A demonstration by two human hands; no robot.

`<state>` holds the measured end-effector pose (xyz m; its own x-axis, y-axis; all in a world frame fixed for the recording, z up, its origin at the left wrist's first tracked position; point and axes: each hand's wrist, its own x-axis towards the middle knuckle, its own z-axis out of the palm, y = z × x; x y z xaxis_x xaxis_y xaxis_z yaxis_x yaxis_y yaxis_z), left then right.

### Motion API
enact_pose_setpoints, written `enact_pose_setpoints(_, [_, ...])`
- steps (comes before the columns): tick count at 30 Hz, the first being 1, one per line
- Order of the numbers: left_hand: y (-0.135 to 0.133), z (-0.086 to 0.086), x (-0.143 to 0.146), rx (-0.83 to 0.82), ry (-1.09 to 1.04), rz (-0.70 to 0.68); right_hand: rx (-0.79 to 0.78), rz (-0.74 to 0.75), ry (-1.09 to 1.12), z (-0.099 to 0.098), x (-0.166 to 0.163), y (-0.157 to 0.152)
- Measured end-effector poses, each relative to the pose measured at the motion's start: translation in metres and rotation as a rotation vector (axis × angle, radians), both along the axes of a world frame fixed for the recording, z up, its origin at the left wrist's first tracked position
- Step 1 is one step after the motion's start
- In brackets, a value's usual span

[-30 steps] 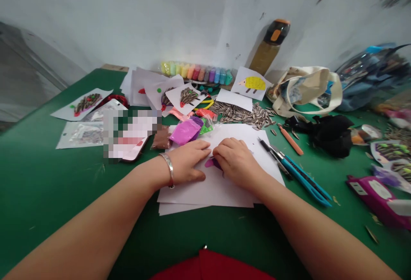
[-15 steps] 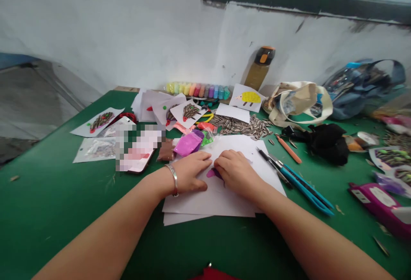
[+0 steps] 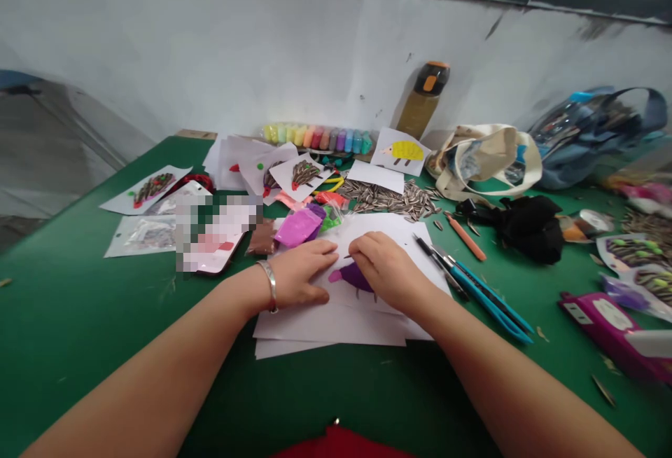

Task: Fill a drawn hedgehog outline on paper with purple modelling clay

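Note:
My left hand (image 3: 300, 273) lies on a stack of white paper (image 3: 336, 321), fingers stretched toward the middle, a silver bracelet (image 3: 269, 284) on its wrist. My right hand (image 3: 386, 270) is closed in a pinch over a purple clay hedgehog shape (image 3: 349, 276) stuck on the top sheet; a thin dark sliver shows at its fingertips, probably a sunflower seed. A pile of striped sunflower seeds (image 3: 391, 199) lies just beyond the paper. A purple clay bag (image 3: 300, 226) rests near my left fingertips.
On the green table (image 3: 78, 318): finished seed hedgehog pictures (image 3: 302, 174), a row of coloured clay packs (image 3: 315, 137), a yellow hedgehog card (image 3: 402, 152), blue cutters and pens (image 3: 486, 295), an orange pencil (image 3: 465, 237), a bottle (image 3: 424, 99), bags (image 3: 486, 157), black cloth (image 3: 528, 223), a purple packet (image 3: 609, 321).
The view shifted. My right hand drew slightly back, so more of the purple shape shows between the hands. My left hand stays on the paper.

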<state>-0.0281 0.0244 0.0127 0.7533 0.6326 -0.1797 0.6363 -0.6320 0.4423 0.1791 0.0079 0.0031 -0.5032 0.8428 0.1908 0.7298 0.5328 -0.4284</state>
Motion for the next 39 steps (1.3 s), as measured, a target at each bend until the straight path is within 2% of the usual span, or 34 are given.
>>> enact_pose_setpoints(5, [0.000,0.005,0.002,-0.013,0.015,-0.024,-0.063,0.065,-0.023,0.003,0.001,-0.005])
enact_pose_setpoints(15, [0.000,0.000,0.001,0.012,0.025,-0.043,-0.012,0.216,-0.055,-0.004,0.002,-0.008])
enact_pose_setpoints(27, [0.000,-0.002,0.001,0.026,-0.001,-0.055,0.084,0.183,-0.146,-0.011,-0.003,-0.008])
enact_pose_setpoints(39, [0.000,-0.002,0.001,0.027,-0.001,-0.048,0.072,0.192,-0.099,-0.011,-0.003,-0.007])
